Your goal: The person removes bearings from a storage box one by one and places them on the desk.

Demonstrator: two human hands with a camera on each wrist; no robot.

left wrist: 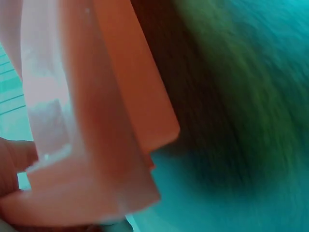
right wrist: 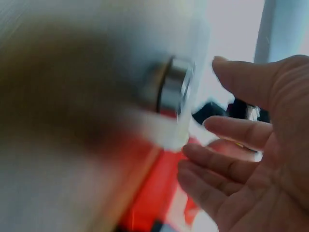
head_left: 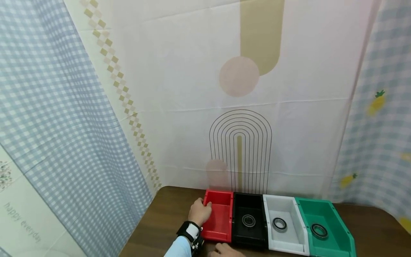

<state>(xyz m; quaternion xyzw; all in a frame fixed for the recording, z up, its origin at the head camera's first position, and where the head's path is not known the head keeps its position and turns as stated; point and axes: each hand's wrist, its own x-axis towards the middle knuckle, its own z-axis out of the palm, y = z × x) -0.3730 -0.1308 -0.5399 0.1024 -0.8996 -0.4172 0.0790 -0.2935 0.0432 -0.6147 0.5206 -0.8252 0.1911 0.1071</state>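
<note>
Four open bins stand in a row, touching side to side, on the brown desk (head_left: 167, 214) at the foot of a pale patterned curtain (head_left: 179, 107). The red bin (head_left: 219, 217) sits at the row's nine o'clock end, then the black bin (head_left: 249, 205), the white bin (head_left: 282, 210) and the green bin (head_left: 324, 214) towards three o'clock. A metal ring lies in each of three: one in the black (head_left: 248, 220), one in the white (head_left: 279, 224), one in the green (head_left: 319, 231). The left hand (head_left: 199, 211), wearing a dark wrist strap, grips the red bin's nine o'clock wall, its fingers over the rim. At six o'clock of that bin, part of the right hand (head_left: 224, 251) shows at the frame's bottom edge.
</note>
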